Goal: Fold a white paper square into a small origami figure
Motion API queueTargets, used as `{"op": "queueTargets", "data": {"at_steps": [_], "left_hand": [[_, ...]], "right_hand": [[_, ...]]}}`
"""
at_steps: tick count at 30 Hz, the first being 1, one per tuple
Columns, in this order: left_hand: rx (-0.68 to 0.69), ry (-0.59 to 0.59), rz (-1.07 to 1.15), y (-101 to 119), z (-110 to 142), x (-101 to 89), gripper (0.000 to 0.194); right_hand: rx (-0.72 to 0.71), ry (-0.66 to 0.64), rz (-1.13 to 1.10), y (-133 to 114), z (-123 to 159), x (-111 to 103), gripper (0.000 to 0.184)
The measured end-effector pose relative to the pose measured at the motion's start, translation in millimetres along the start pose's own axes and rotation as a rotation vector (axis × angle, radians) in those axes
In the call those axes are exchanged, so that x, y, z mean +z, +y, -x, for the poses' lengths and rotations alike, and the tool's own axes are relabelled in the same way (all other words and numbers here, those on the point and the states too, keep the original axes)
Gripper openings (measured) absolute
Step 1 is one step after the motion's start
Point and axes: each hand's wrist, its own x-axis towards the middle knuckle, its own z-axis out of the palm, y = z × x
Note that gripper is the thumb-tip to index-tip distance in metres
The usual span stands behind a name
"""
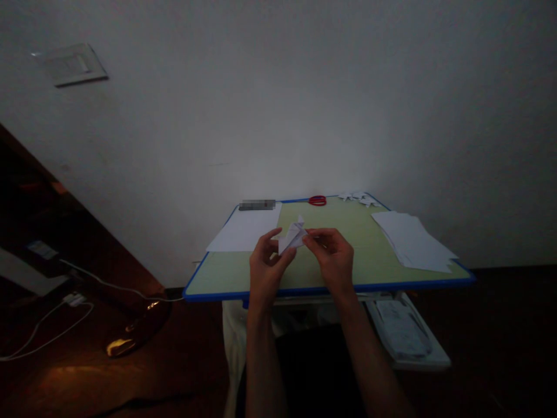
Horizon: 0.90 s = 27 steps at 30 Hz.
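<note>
A small folded white paper piece (292, 235) is held up over the green, blue-edged table (369, 261). My left hand (266, 270) pinches its lower left side between thumb and fingers. My right hand (333, 255) pinches its right edge with fingertips pressed together. Both hands hover just above the table's near half.
A white sheet (246, 229) lies at the table's far left, a stack of white sheets (411, 241) at the right. A red ring (317, 200) and small folded paper shapes (359, 198) sit at the far edge by the wall. Cables (65, 313) run over the dark floor at left.
</note>
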Motion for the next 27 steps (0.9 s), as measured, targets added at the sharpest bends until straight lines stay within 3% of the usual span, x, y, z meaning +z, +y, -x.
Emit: {"op": "queueTargets", "data": {"at_steps": [2,5,10,17,23,25,27], "left_hand": [[0.020,0.044,-0.053,-0.2,-0.3,1.0,0.053],[0.081,0.089,-0.155,-0.7,-0.5,1.4,0.038],[0.033,-0.054,-0.106,-2.5,-0.7,-1.5,0.025],[0.016,-0.037,-0.099,1.3,0.3,-4.6,0.022],[-0.008,0.101,0.058,-7.4,-2.9,-2.1,0.025],[0.003,0.128,0.120,-11.1,-4.3,-0.3,0.026],[-0.003,0.122,0.164,-13.1,-5.0,1.7,0.026]], "right_hand": [[0.009,-0.023,0.000,-0.9,0.9,0.7,0.023],[0.023,-0.076,-0.005,-1.7,2.2,1.5,0.024],[0.013,-0.181,0.001,0.5,3.4,0.2,0.020],[0.001,-0.229,0.025,4.2,3.7,0.1,0.017],[0.063,-0.254,-0.056,1.1,2.3,1.3,0.053],[0.083,-0.244,-0.027,1.3,1.9,1.1,0.046],[0.085,-0.247,0.032,2.0,1.6,0.8,0.028]]}}
